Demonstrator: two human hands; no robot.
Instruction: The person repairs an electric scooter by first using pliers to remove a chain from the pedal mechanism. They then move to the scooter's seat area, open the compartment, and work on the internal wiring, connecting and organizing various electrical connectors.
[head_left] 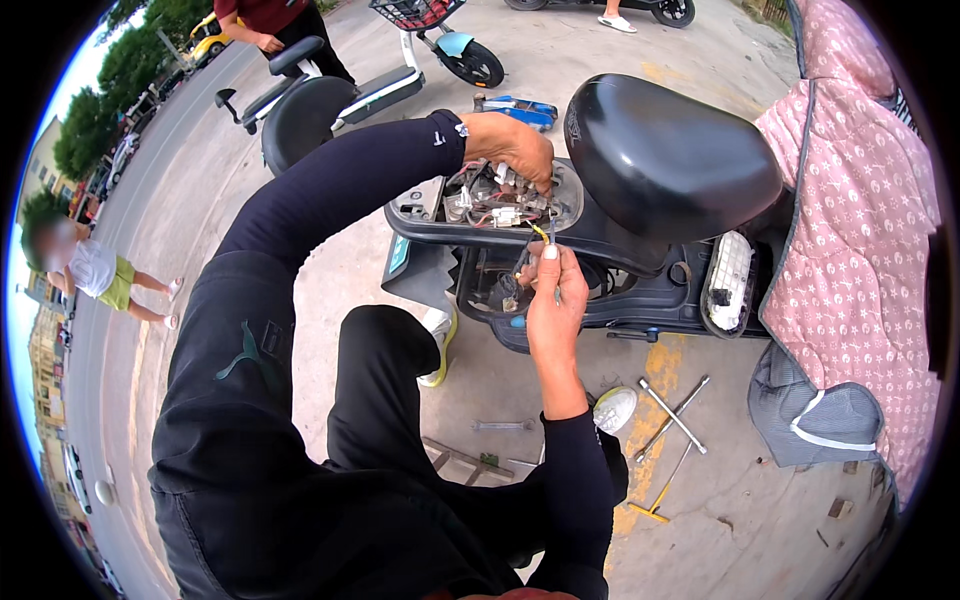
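The electric scooter (625,262) lies across the view with its black seat (670,150) tipped up. A tangle of wires and white connectors (507,214) fills the opened rear compartment. From above, my left hand (517,147) reaches into its far right side, fingers bent down and closed. Whatever they grip is hidden. Just below the compartment, my right hand (557,297) pinches a wire (540,233) with a yellow section, thumb against the fingers. Dark wires hang beside that hand over a lower open bay (492,285).
On the ground lie a cross wrench (672,415), a yellow T-handle tool (650,512) and a spanner (503,425). Behind the compartment is a blue tool case (517,110). A pink quilted cover (850,220) hangs at right. Another scooter (380,95), a bystander and a child are farther off.
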